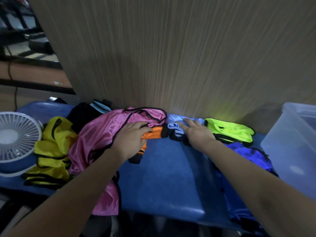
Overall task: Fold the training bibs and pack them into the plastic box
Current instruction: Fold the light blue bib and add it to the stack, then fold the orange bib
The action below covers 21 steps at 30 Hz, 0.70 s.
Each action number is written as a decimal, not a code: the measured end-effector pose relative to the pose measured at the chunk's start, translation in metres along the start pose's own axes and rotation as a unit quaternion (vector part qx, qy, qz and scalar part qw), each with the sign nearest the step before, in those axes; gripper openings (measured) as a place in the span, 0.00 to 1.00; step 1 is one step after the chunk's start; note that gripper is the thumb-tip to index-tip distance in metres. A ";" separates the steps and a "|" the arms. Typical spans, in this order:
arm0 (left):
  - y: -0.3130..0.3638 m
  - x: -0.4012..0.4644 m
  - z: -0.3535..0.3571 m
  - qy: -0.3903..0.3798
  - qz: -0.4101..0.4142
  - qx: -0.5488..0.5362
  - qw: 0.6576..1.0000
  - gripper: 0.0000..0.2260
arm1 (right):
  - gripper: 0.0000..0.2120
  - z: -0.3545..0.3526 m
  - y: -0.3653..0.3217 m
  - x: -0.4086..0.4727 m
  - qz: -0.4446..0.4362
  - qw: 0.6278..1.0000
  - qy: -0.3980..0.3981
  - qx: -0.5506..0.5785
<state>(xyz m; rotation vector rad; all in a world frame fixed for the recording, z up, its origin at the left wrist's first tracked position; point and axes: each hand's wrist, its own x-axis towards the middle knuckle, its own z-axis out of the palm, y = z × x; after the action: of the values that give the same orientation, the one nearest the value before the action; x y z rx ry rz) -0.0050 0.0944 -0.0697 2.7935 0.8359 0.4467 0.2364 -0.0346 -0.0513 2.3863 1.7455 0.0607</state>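
Plastic box point(290, 142) sits at the right end of the desk point(164, 177), translucent, lid off; contents not readable through the wall, looks bare inside but can't confirm. One box only. Bibs counted by colour, six visible, all on the blue padded desk, none in the box: yellow bib point(51, 147) crumpled far left beside the white fan point(17, 137); pink bib point(102, 134) heaped left of centre, one end hanging over the front edge; orange bib point(153, 132) small bunch at centre; light blue bib point(176, 124) against the wood-grain wall panel point(171, 57); neon green bib point(229, 130) lying flat-ish right of that; royal blue bib point(248, 159) spread under the right forearm, draping off the front edge. All have black trim. Some black fabric point(82, 115) sits behind the pink heap; can't tell what it is. Left hand point(131, 137): grip closed on the orange bib, fingers curled round it, wrist over the pink bib. Right hand point(196, 132): grip open, fingers straight, resting flat on the light blue bib. One fan.
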 end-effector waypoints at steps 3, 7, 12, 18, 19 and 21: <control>0.001 -0.002 -0.003 0.020 -0.017 -0.056 0.998 0.22 | 0.35 -0.002 -0.001 0.003 0.016 0.999 -0.011 0.040; 0.002 -0.005 -0.008 0.057 -0.032 -0.110 0.992 0.16 | 0.38 -0.015 -0.009 -0.012 0.025 0.986 -0.025 0.164; 0.007 -0.006 -0.029 0.144 -0.111 -0.277 0.943 0.13 | 0.32 -0.026 -0.045 -0.047 -0.072 0.954 0.134 0.260; 0.004 -0.011 -0.043 0.052 -0.072 -0.396 0.914 0.15 | 0.34 -0.024 -0.108 -0.052 -0.057 0.895 0.055 0.438; 0.003 -0.013 -0.045 0.018 -0.055 -0.400 0.915 0.17 | 0.35 -0.024 -0.115 -0.049 -0.038 0.892 0.048 0.447; 0.005 -0.018 -0.045 -0.032 -0.024 -0.402 0.915 0.21 | 0.37 -0.024 -0.126 -0.044 -0.009 0.902 0.054 0.428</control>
<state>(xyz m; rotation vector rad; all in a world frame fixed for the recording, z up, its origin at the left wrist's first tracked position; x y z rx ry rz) -0.0319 0.0849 -0.0299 2.0049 0.5303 0.5340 0.1011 -0.0367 -0.0460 2.9595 2.1539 -0.7465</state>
